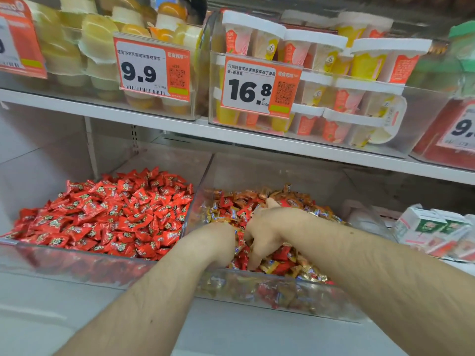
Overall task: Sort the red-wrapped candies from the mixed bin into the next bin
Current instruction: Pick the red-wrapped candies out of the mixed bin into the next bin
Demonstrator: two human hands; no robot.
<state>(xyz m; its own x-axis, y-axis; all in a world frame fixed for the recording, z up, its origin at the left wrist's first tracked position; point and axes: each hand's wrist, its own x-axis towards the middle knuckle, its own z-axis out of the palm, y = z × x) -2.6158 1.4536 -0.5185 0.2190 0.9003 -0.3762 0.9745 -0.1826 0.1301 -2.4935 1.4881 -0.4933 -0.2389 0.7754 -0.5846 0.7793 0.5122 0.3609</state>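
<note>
Head view: both hands work inside the clear plastic mixed bin (282, 296) of red and gold-wrapped candies. The left hand (218, 242) is buried in the pile; its grip cannot be determined. The right hand (267, 227) rests on the pile, fingers curled down among the red-wrapped candies (281, 253); whether it holds any is unclear. The destination, the clear plastic bin of red candies (77, 263), lies directly to the left, touching the mixed bin. The left hand is nearer.
</note>
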